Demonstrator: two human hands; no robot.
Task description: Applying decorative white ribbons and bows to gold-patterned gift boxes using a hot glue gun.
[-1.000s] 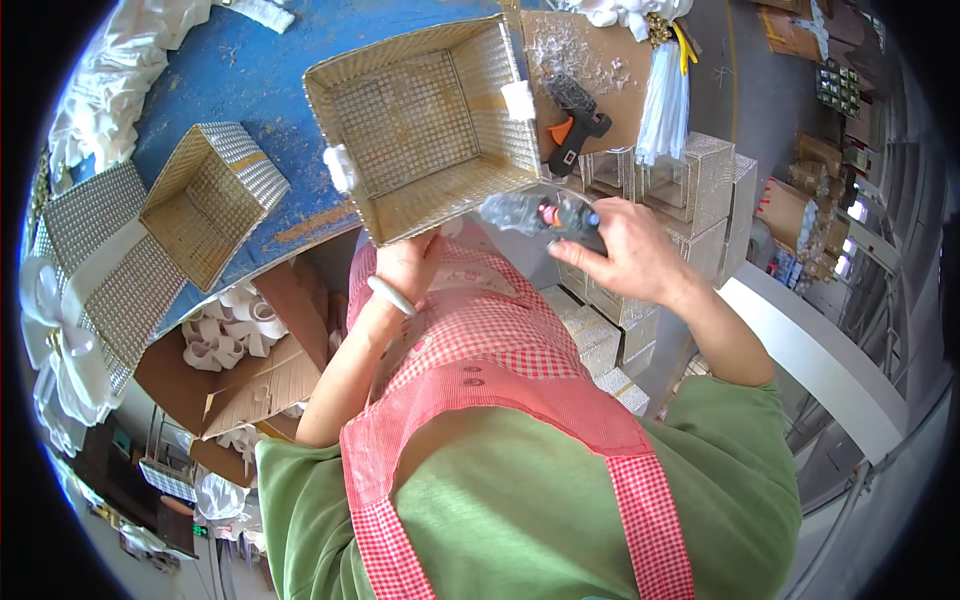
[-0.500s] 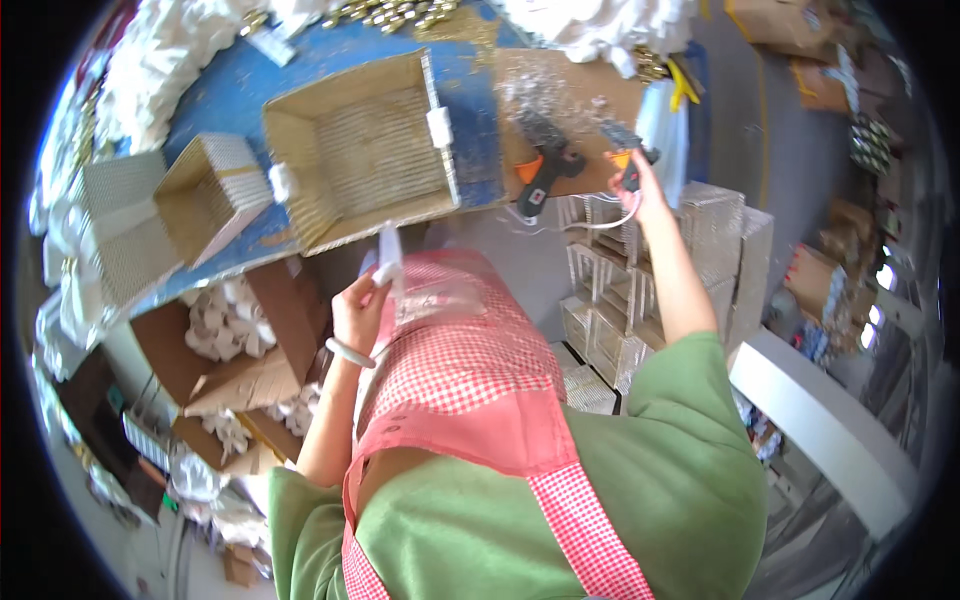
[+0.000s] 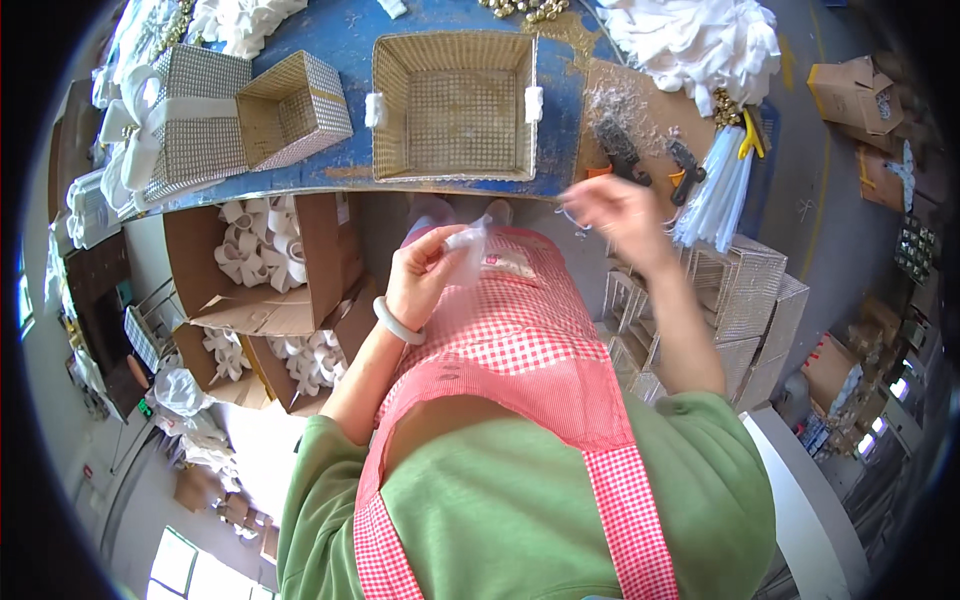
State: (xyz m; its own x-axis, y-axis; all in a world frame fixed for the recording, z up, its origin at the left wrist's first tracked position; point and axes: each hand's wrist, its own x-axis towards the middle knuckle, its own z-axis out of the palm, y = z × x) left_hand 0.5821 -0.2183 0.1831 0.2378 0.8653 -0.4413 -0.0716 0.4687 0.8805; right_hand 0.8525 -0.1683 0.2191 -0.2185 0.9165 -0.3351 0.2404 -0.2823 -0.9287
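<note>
My left hand (image 3: 425,275), a pale bangle on its wrist, pinches a strip of sheer white ribbon (image 3: 470,250) in front of the apron. My right hand (image 3: 625,222) hovers off the table's front edge, nearest the glue guns; motion smears its fingers, and no tool shows in it. One glue gun (image 3: 685,170) lies beside the bundle of translucent glue sticks (image 3: 715,190). A second dark glue gun (image 3: 618,145) rests to its left on the brown board (image 3: 655,110). Straight ahead sits a square woven basket (image 3: 455,177) with a white wrapping on each side.
Left on the blue table (image 3: 345,200) stand a small woven basket (image 3: 320,110) and a larger one with a white bow (image 3: 195,125). White fabric (image 3: 690,45) and yellow-handled pliers (image 3: 750,135) lie at right. Below are cartons (image 3: 330,250) of white bows and stacked woven baskets (image 3: 740,290).
My right hand has let go of the glue gun, now lying on the board, and come back toward me. My left hand still holds the ribbon, raised slightly. The view has shifted.
</note>
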